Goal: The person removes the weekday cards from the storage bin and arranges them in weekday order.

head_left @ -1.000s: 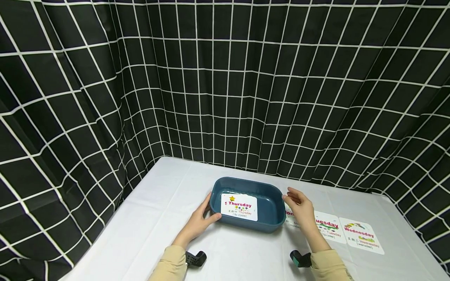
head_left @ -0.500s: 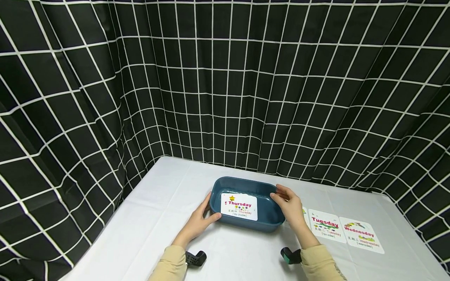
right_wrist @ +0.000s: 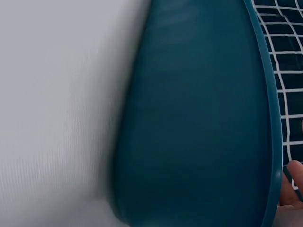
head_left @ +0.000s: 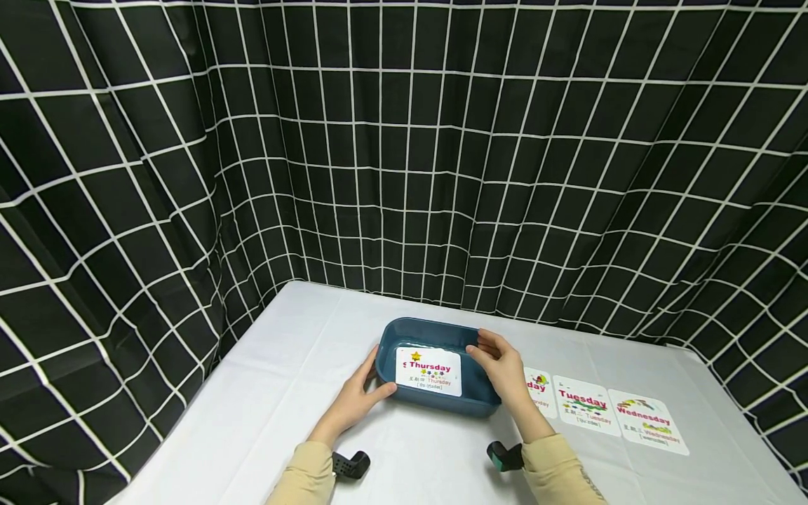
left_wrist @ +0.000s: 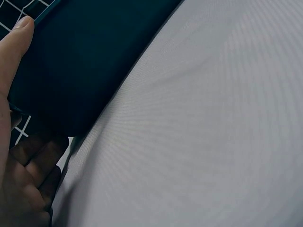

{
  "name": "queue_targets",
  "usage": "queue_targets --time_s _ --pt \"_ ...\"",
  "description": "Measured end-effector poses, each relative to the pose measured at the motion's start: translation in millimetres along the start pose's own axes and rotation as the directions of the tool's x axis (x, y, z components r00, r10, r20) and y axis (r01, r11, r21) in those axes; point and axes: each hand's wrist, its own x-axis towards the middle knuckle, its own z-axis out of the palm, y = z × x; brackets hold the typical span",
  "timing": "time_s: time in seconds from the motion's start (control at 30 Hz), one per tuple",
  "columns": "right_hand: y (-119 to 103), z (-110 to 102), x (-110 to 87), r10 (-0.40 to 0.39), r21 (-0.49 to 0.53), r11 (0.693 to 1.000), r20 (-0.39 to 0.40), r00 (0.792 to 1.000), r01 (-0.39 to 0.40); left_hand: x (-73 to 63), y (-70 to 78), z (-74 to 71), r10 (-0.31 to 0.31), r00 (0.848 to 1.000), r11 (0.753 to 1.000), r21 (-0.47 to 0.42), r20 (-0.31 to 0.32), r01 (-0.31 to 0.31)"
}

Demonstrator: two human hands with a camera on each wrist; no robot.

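Observation:
My left hand [head_left: 355, 403] holds the left end of a dark blue plastic box [head_left: 435, 401], thumb at its front rim and fingers along its side. The box is rectangular with rounded corners. Inside lies a white card printed "Thursday" [head_left: 431, 372], with a red letter of another card peeking out at its left edge. Over the box's right end is my right hand [head_left: 501, 370], its fingers loosely bent and reaching inward past the rim, no card visible in them. In the left wrist view the thumb [left_wrist: 18, 42] lies against the box wall [left_wrist: 90, 56].
To the right of the box, a Monday card [head_left: 541, 403], a Tuesday card [head_left: 588, 405] and a Wednesday card [head_left: 651, 422] lie in a row on the white tablecloth [head_left: 435, 463]. My right forearm partly covers the Monday card. A black curtain with white grid lines [head_left: 404, 175] surrounds the table.
The right hand has moved left from over the Monday card to above the box's right end, uncovering the Tuesday card and part of Monday. The left hand and box stay put.

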Motion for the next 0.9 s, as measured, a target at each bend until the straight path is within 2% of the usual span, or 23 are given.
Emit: queue_targets --time_s 0.53,0.9 --pt "2 17 1.2 0.038 0.034 0.999 0.013 0.999 -0.039 0.6 0.0 -1.0 0.008 1.000 1.000 -0.002 0.001 -0.008" --pt "8 25 2.2 0.072 -0.012 0.997 0.108 0.992 -0.071 1.0 -1.3 -0.1 0.011 1.000 1.000 -0.004 0.001 -0.011"
